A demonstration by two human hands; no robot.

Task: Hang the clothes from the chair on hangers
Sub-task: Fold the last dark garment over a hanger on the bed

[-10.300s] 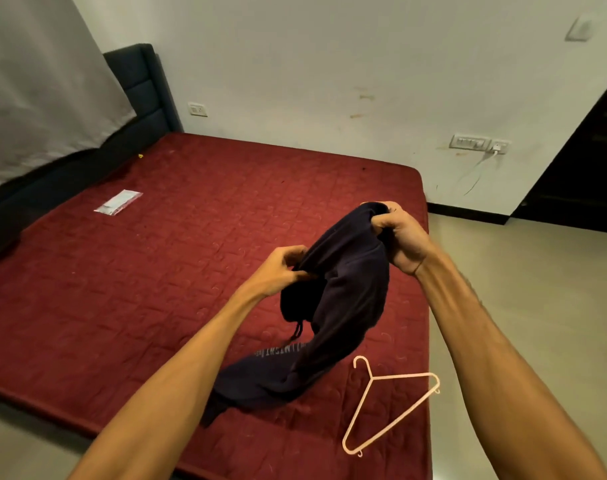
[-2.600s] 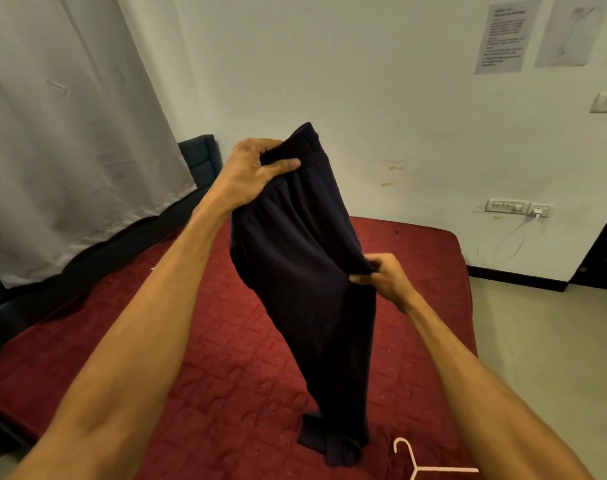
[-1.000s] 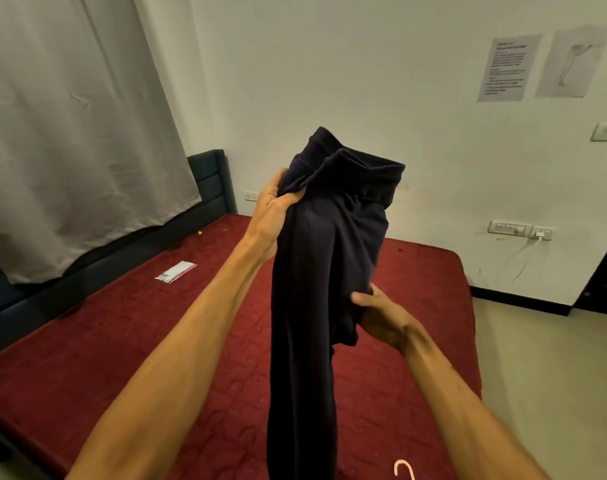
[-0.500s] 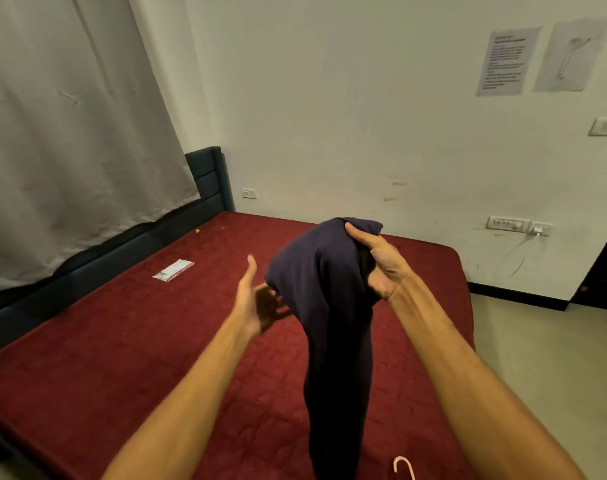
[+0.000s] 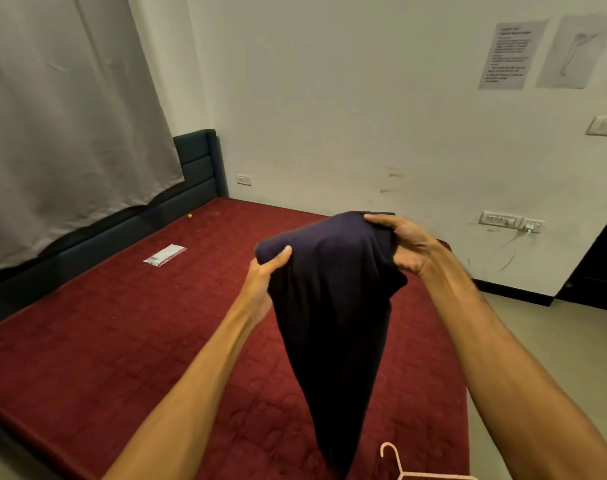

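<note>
A dark navy garment (image 5: 333, 306) hangs folded over between my two hands, above the red mattress (image 5: 122, 341). My left hand (image 5: 264, 282) grips its left side, thumb on the cloth's front. My right hand (image 5: 404, 244) holds the top right fold with curled fingers. The garment's lower end narrows and drops to the frame's bottom edge. A pale pink hanger (image 5: 399, 465) lies on the mattress at the bottom right; only its hook and part of one shoulder show. The chair is out of view.
A small clear packet (image 5: 165, 255) lies on the mattress at the left. A dark headboard (image 5: 198, 164) and a grey curtain (image 5: 63, 116) stand at the left. Wall sockets (image 5: 510, 221) with a plugged cable sit right, above pale floor (image 5: 555, 358).
My left hand, open and off the cloth half a second ago, now grips the garment's left side. The garment has been lowered from its raised position and spread wider between both hands.
</note>
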